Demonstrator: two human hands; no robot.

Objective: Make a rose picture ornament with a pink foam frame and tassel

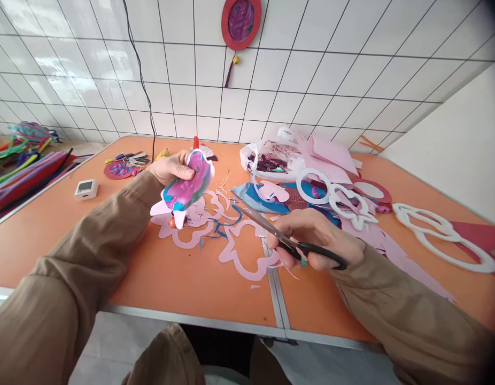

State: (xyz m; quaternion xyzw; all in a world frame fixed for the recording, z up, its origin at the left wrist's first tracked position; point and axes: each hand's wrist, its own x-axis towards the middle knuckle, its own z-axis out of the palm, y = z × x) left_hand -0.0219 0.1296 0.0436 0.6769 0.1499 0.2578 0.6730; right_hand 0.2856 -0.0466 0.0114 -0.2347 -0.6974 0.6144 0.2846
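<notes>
Scissors [294, 244] with black handles sit in the grip of the right hand [323, 232], angled toward the left hand [173, 167], which, well apart, pinches a purple-and-blue craft piece [188, 184]. Between the hands lies a pink flower-shaped paper frame [249, 275].

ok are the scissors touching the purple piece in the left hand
Apart: the head view shows a gap, with orange table visible between the tips of the scissors and the purple piece.
</notes>
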